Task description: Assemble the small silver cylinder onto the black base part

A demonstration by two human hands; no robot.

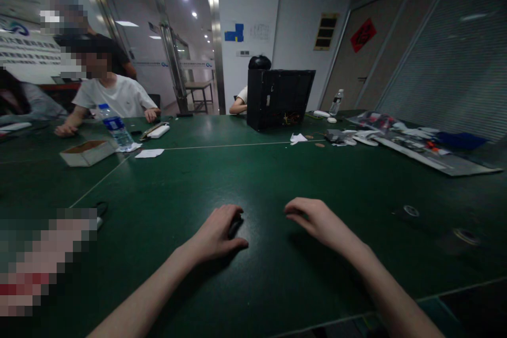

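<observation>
Near the middle of the green table (237, 179), my left hand (222, 232) rests low over the surface, its thumb apart from the curled fingers and nothing in its grasp. My right hand (311, 214) hovers to the right of it with bent fingers, a gap between thumb and fingers, holding nothing. A stretch of bare green tabletop separates the two hands. Nearest to my right hand on the right side is a small dark round object (411, 212), with a larger dark roll-like object (465, 237) beyond it.
A black computer case (277, 97) stands at the back edge. At the back left are an open box (87, 154) and a water bottle (116, 129), near a seated person in white. Parts and bags cover a board (447, 166) at the back right. Another bottle (336, 103) stands behind.
</observation>
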